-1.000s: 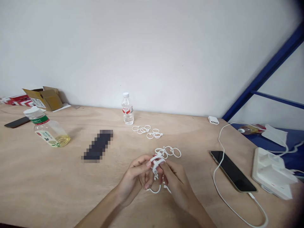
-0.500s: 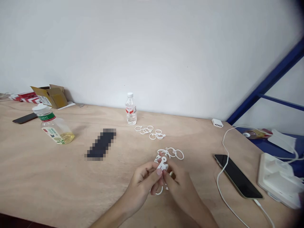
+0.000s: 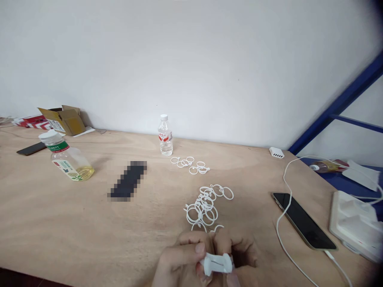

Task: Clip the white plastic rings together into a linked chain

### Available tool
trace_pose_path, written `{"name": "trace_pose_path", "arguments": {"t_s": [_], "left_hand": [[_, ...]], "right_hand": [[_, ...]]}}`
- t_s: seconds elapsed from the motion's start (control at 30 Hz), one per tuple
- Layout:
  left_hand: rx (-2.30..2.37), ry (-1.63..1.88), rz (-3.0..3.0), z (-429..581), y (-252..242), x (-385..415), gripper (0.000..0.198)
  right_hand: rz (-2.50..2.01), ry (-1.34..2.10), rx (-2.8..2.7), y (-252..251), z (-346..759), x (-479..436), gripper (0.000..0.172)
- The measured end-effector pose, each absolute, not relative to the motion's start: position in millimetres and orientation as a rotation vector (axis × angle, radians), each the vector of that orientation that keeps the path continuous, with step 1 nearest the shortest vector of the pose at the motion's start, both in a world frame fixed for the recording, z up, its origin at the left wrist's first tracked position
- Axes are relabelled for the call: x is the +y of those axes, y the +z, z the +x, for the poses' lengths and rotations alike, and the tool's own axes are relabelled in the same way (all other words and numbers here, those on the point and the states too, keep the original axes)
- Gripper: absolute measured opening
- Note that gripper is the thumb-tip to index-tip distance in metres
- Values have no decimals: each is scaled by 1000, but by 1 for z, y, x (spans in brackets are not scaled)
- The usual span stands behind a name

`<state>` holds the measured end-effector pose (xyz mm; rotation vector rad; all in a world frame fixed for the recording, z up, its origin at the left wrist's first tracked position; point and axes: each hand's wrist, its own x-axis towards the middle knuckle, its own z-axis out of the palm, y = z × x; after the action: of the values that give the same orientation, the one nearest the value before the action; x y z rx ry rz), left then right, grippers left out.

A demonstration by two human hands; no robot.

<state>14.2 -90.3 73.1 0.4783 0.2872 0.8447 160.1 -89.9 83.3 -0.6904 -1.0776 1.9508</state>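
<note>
My left hand (image 3: 184, 255) and my right hand (image 3: 243, 257) are close together at the bottom edge, fingers closed around a small white plastic piece (image 3: 218, 264). It looks like a short spool with wide ends and a thin slit along its middle; what kind of part it is I cannot tell. My left thumb presses its left end, while the right fingers hold the right end. Just beyond my fingers lies a heap of white plastic rings (image 3: 206, 203) with small eyelets. A second group of white rings (image 3: 193, 170) is spread farther back.
A water bottle (image 3: 165, 137) stands behind the rings. To the right are a phone (image 3: 305, 221), its white cable (image 3: 278, 229) and a white case (image 3: 353, 223). Leftward are a blurred dark object (image 3: 128, 179), a drink bottle (image 3: 66, 161) and an open carton (image 3: 68, 121).
Both hands have come down and nearer to me with the white piece, turning it so its slit shows. The heap of rings they covered is now visible.
</note>
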Motion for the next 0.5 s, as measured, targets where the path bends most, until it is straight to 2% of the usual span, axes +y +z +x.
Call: {"name": "trace_pose_path", "arguments": {"t_s": [0.17,0.3,0.4,0.5], "left_hand": [[330,885,232,25,53,-88,31],[412,965,196,27,54,-76,31],[679,997,624,20,56,-53,27],[1089,1084,1378,9,49,-11,19]], "right_hand": [[-854,1758,-1038,66,153,-88,50],[-903,1631,-983,60,152,-78,41],[-1040,1495,-1167,60,156,-67,28],[-1312,1081,-1545,55,159,-60,22]]}}
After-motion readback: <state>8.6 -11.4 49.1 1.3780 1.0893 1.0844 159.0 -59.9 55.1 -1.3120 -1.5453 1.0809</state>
